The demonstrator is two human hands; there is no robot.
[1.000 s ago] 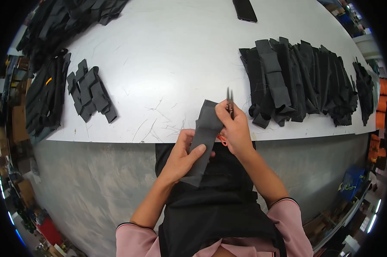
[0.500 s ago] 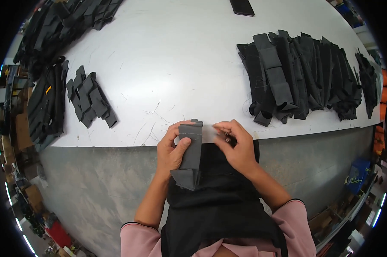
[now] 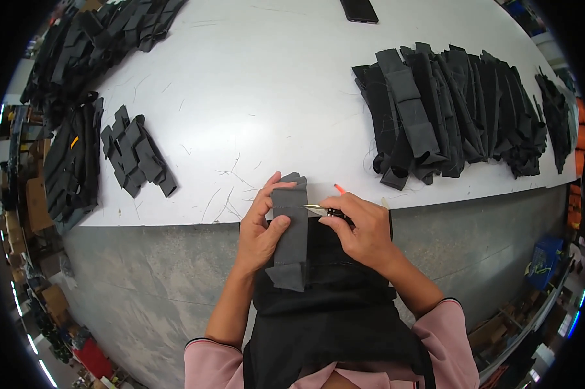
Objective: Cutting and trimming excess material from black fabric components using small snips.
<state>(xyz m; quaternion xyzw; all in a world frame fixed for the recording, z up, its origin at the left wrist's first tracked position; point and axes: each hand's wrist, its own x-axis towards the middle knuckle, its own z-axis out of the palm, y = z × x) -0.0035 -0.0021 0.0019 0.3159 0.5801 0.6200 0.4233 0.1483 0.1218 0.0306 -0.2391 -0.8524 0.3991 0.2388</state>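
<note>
My left hand (image 3: pixel 261 227) holds a dark grey folded fabric piece (image 3: pixel 291 233) upright at the near edge of the white table (image 3: pixel 253 97). My right hand (image 3: pixel 362 228) grips small thread snips (image 3: pixel 323 210), blades pointing left and touching the fabric's right edge near its top. Both hands sit just in front of my black apron.
A long row of overlapping black fabric pieces (image 3: pixel 454 110) lies at the right. A small pile of dark pieces (image 3: pixel 137 152) rests at the left, with larger black heaps (image 3: pixel 91 39) beyond. A dark phone (image 3: pixel 359 10) lies at the far edge. Loose threads scatter the tabletop.
The fabric piece was lowered from a raised position to the table edge and straightened. My right hand turned the snips from pointing up to pointing left against the fabric.
</note>
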